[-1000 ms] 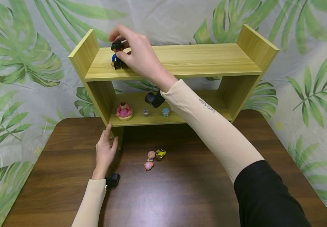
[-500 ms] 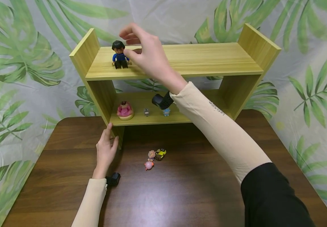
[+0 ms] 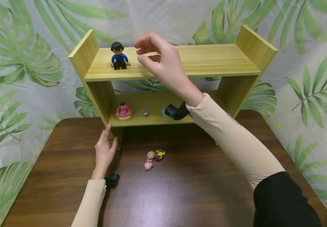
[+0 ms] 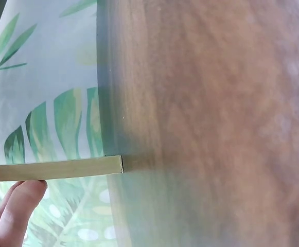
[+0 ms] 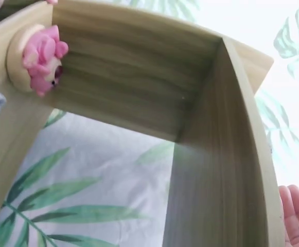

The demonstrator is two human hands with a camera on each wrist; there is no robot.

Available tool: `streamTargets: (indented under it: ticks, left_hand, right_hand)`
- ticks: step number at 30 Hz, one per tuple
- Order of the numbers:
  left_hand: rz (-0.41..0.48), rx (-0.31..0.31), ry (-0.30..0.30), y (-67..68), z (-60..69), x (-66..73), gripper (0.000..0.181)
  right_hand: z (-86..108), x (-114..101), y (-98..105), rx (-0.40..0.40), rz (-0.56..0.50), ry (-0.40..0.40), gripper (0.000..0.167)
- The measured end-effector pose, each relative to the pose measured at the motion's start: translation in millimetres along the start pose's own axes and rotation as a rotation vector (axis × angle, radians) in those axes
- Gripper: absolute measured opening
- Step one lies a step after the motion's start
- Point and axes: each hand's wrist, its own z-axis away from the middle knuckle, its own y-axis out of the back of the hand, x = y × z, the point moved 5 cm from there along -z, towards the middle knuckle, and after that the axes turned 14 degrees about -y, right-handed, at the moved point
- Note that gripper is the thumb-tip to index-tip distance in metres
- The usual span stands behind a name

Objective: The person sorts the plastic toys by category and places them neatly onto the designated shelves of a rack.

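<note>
One black-haired, blue-topped plastic toy figure (image 3: 119,59): sits upright, front left corner of pale-wood top shelf (image 3: 209,60). Nearer right hand (image 3: 167,60): just right, fingers curved, empty. Left hand (image 3: 105,149): pinches side panel (image 4: 77,169).

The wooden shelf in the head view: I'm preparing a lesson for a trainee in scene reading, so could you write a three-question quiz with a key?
1. Multiple choice: which toy sits on the top board of the shelf unit?
a) the pink toy
b) the black-haired figure
c) the small grey toy

2. True or false: the right hand is apart from the black-haired figure.

3. Short answer: which part of the shelf unit does the left hand hold?

Key:
1. b
2. True; a gap shows between them in the head view.
3. A side panel; the left wrist view shows fingers on both sides of its edge.
</note>
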Motion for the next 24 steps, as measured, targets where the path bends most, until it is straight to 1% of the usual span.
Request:
streamTargets:
  ticks: [6, 9, 12, 16, 22, 24]
  left_hand:
    - [0.006, -0.006, 0.001, -0.2, -0.5, 1.1, 0.089]
    - [0.006, -0.013, 0.002, -0.3, -0.5, 1.1, 0.088]
    - [0.002, -0.011, -0.002, -0.4, -0.7, 1.2, 0.089]
    - [-0.001, -0.009, -0.006, -0.6, -0.7, 1.3, 0.089]
    - [-0.001, 0.005, -0.006, -0.9, -0.2, 0.6, 0.09]
    - [-0.001, 0.01, -0.005, -0.8, 0.0, 0.4, 0.09]
  right_hand:
    - [20.9, 7, 8, -0.01, -0.084, 0.047, 0.019]
    - [30.5, 11, 13, -0.009, -0.124, 0.047, 0.02]
    - [39.0, 12, 17, -0.001, -0.142, 0.073, 0.02]
    - [48.3, 15, 21, 0.01, -0.154, 0.087, 0.02]
    - [64.0, 23, 22, -0.014, -0.175, 0.137, 0.021]
    - [70.2, 27, 21, -0.024, -0.178, 0.138, 0.021]
